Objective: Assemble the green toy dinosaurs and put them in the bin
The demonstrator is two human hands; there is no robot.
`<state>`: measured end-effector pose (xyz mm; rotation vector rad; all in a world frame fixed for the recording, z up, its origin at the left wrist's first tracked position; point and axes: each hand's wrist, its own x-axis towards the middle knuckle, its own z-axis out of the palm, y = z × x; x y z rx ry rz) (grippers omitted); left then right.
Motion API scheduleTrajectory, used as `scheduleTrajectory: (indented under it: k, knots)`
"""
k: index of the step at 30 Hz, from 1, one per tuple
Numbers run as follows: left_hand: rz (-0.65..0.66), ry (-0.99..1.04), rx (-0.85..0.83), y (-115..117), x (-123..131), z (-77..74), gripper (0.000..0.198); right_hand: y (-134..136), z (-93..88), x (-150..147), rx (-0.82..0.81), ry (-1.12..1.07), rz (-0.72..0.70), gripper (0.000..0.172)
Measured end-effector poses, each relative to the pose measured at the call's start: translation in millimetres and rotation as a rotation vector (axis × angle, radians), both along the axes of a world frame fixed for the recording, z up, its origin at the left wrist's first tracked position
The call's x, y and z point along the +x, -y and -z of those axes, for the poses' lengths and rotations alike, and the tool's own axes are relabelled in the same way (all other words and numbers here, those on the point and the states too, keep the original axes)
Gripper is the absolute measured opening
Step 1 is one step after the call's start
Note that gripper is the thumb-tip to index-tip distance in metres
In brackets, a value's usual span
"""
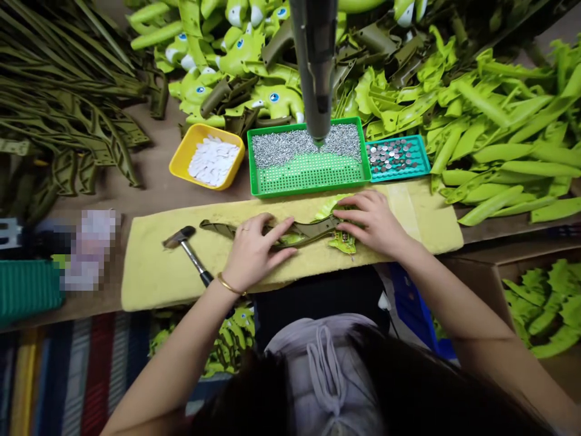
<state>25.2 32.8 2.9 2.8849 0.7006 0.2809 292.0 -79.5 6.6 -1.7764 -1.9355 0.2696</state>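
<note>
An olive-green plastic toy part (313, 231) lies across a yellow foam pad (154, 272), over a bright green shell piece (330, 208). My left hand (253, 249) presses flat on the part's middle, fingers stretched out. My right hand (370, 221) rests on its right end, fingers curved down onto the olive part and the green piece. A small green circuit board (344, 242) peeks out beneath my right hand.
A hammer (188, 248) lies on the pad's left. Behind stand a yellow bowl of white pieces (209, 158), a green tray of screws (308, 158) and a teal tray of round metal discs (397, 157). A hanging power screwdriver (315, 66) points down. Green and olive plastic parts pile around.
</note>
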Motion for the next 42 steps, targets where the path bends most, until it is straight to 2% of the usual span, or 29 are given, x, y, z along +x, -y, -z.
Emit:
scheduleTrajectory:
  k: [5,9,13,15,17,19,20,21,23,24,25,26,30,33,34,36,38,39,40,42]
  knots:
    - [0.11,0.002,0.009,7.1,16.3,-6.3,0.041,-2.4,1.4,5.3,-0.003,-0.005,-0.033,0.029]
    - [0.116,-0.053,-0.019,4.3,20.9,-10.9,0.041,-5.8,1.9,7.9,-0.036,-0.018,-0.059,0.028]
    - [0.122,-0.059,-0.128,-2.1,18.6,-7.3,0.042,-5.9,2.6,7.3,-0.072,0.0,-0.034,0.027]
    - [0.11,-0.024,-0.103,0.9,10.7,-4.3,0.041,-2.9,3.8,7.9,-0.075,-0.028,-0.043,0.026]
    - [-0.028,0.147,-0.008,11.0,-1.1,-0.8,0.04,1.9,6.7,9.0,-0.049,-0.061,-0.041,0.027]
    - [-0.349,0.518,0.035,25.1,-12.2,2.9,0.042,7.1,11.2,9.7,0.0,-0.082,-0.021,0.031]
    - [-0.541,0.73,-0.046,31.8,-15.5,4.4,0.042,9.5,13.6,9.9,0.026,-0.087,-0.011,0.034]
    - [-0.704,0.899,-0.238,37.3,-16.6,5.4,0.041,11.5,15.9,10.0,0.048,-0.089,-0.008,0.038]
    - [-0.89,1.067,-0.815,42.9,-11.8,5.4,0.039,14.1,19.4,10.1,0.078,-0.082,-0.016,0.042]
    - [-0.921,1.088,-1.082,42.7,-6.8,4.5,0.041,14.5,20.5,10.2,0.089,-0.075,-0.019,0.043]
    - [-0.936,1.096,-1.266,40.8,-1.2,3.3,0.043,14.3,21.2,10.4,0.098,-0.067,-0.019,0.043]
    - [-0.952,1.115,-1.358,37.5,4.2,2.1,0.044,13.6,21.7,10.5,0.108,-0.06,-0.02,0.042]
    - [-1.019,1.152,-1.356,22.0,9.6,-0.5,0.045,9.1,21.6,8.3,0.148,-0.025,-0.013,0.038]
    - [-1.025,0.956,-1.41,13.7,-8.7,-0.2,0.048,8.3,20.2,2.7,0.17,0.03,0.005,0.036]
    - [-1.046,0.877,-1.356,12.1,-16.5,-0.7,0.047,8.6,19.6,0.4,0.171,0.055,0.006,0.036]
    - [-1.1,0.817,-1.036,12.7,-27.6,-3.7,0.042,9.5,18.8,-3.7,0.161,0.101,0.003,0.038]
    - [-1.03,0.819,-0.655,21.0,-25.0,-8.2,0.033,9.5,19.3,-5.9,0.148,0.127,0.007,0.038]
    - [-0.919,0.794,-0.57,28.3,-17.3,-10.2,0.028,9.1,20.0,-6.0,0.142,0.128,0.013,0.038]
    - [-0.76,0.725,-0.592,36.9,-6.0,-11.6,0.024,8.5,20.6,-5.5,0.135,0.125,0.018,0.037]
    - [-0.409,0.594,-0.773,54.7,23.0,-11.7,0.027,7.2,20.7,-3.3,0.116,0.112,0.023,0.037]
